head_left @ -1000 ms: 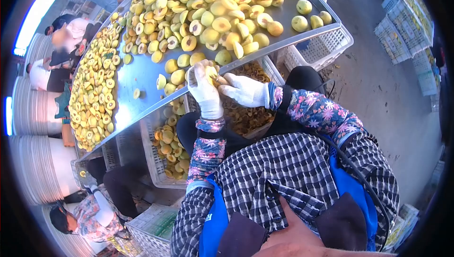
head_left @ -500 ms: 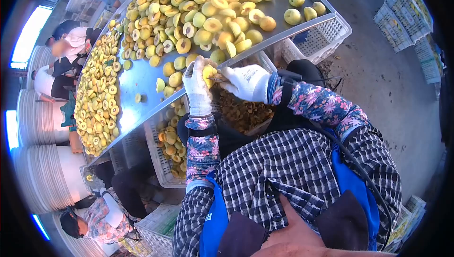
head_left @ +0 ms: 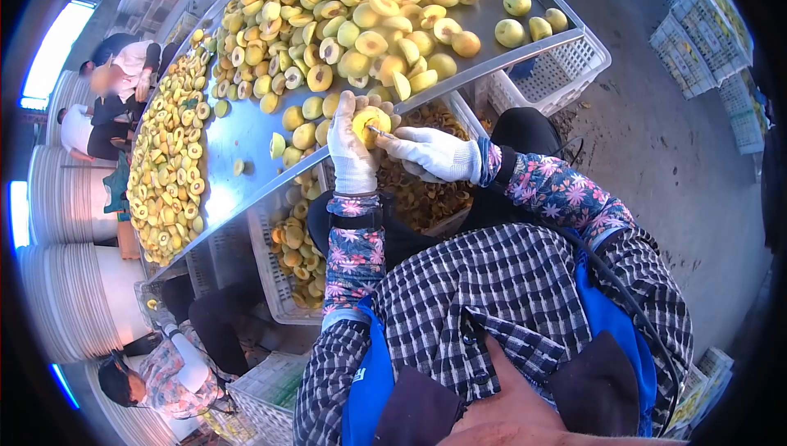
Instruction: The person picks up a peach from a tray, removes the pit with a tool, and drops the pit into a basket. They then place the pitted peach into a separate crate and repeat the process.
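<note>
My gloved left hand (head_left: pixel 352 147) grips a yellow fruit half (head_left: pixel 369 125) with its cut face up, just off the metal table's front edge. My gloved right hand (head_left: pixel 433 153) is closed on a small thin tool, whose metal tip (head_left: pixel 379 130) touches the middle of the cut face. Behind my hands, many yellow-green fruit halves (head_left: pixel 336 44) lie heaped on the metal table (head_left: pixel 231 192). Below my hands, a container holds brown scraps (head_left: pixel 418 200).
A crate of fruit halves (head_left: pixel 279 294) stands under the table edge. A white crate (head_left: pixel 566 73) is at the table's right corner. Stacked crates (head_left: pixel 697 32) stand far right. A co-worker (head_left: pixel 176 368) sits at lower left, others (head_left: pixel 123 77) farther back, beside stacked white tubs (head_left: pixel 74 302).
My left hand has shifted slightly right and turned the fruit's cut face into view. The tool tip now shows against its centre. My right hand has moved slightly down.
</note>
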### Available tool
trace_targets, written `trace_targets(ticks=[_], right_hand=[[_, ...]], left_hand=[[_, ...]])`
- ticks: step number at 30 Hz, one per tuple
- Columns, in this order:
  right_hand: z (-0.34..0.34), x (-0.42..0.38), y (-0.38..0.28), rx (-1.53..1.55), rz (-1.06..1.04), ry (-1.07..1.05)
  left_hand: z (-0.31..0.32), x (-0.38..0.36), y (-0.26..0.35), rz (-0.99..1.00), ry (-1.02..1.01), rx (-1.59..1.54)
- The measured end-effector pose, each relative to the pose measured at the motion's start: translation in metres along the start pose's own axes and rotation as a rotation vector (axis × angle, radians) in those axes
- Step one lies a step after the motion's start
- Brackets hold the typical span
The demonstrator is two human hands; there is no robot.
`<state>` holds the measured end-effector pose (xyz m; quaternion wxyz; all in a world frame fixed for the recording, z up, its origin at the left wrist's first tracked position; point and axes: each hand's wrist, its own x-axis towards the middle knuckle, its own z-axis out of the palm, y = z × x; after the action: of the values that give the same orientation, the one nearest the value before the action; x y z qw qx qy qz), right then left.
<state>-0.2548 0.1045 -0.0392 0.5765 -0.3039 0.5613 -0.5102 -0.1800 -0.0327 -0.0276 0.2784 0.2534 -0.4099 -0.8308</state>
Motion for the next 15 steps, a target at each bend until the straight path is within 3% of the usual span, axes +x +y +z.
trace_targets(ticks=[1, 3, 4, 6, 7, 9, 10, 11, 13, 15], right_hand=[[0.002, 0.002, 0.006, -0.002, 0.003, -0.004], [0.010, 0.006, 0.014, -0.196, -0.353, 0.167], [0.012, 0.008, 0.018, -0.200, -0.353, 0.161], [0.014, 0.006, 0.027, -0.636, -0.529, 0.392], [0.016, 0.001, 0.025, -0.640, -0.530, 0.383], [0.020, -0.014, 0.014, -0.801, -0.549, 0.548], [0.016, -0.016, 0.013, -0.741, -0.625, 0.644], [0.011, -0.020, 0.011, -0.762, -0.593, 0.646], [0.002, -0.025, 0.014, -0.795, -0.472, 0.435], [-0.004, -0.029, 0.021, -0.912, -0.358, 0.221]], left_hand=[[0.000, 0.000, 0.001, -0.080, 0.021, -0.088], [0.000, -0.002, 0.001, -0.062, 0.043, -0.088], [0.001, -0.004, 0.001, -0.047, 0.060, -0.086], [0.005, -0.008, 0.002, 0.003, 0.077, -0.041], [0.005, -0.009, 0.002, 0.050, 0.092, 0.007], [-0.013, 0.000, -0.002, 0.122, 0.087, 0.082], [-0.026, 0.005, 0.003, 0.158, 0.146, 0.060], [-0.039, 0.010, 0.006, 0.198, 0.210, 0.037], [-0.058, 0.006, 0.015, 0.136, 0.231, 0.000], [-0.058, -0.008, 0.028, 0.031, 0.071, -0.311]])
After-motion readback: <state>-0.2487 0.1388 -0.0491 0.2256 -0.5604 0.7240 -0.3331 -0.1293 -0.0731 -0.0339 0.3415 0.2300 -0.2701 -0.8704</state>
